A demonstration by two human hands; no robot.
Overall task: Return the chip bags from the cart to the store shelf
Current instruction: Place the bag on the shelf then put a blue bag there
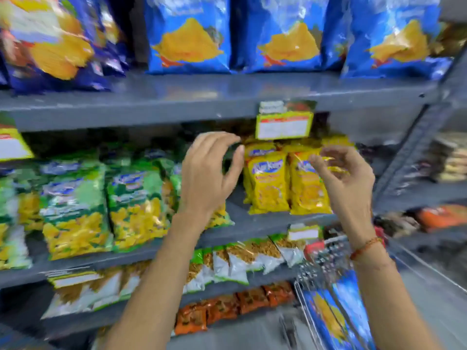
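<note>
Both hands empty, loose grip; shelf [252, 223] gap between them.

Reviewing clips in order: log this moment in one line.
left hand open, empty | right hand open, empty, by yellow snack bags | blue chip bags in cart

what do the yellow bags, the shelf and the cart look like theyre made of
Yellow bags: thin glossy plastic film, going by the bright glints and crinkles.
Shelf: probably grey painted metal; its flat top has a dull sheen and a thin straight front edge.
Cart: bare shiny metal wire, seen as a silvery grid, though blur hides detail.
</note>
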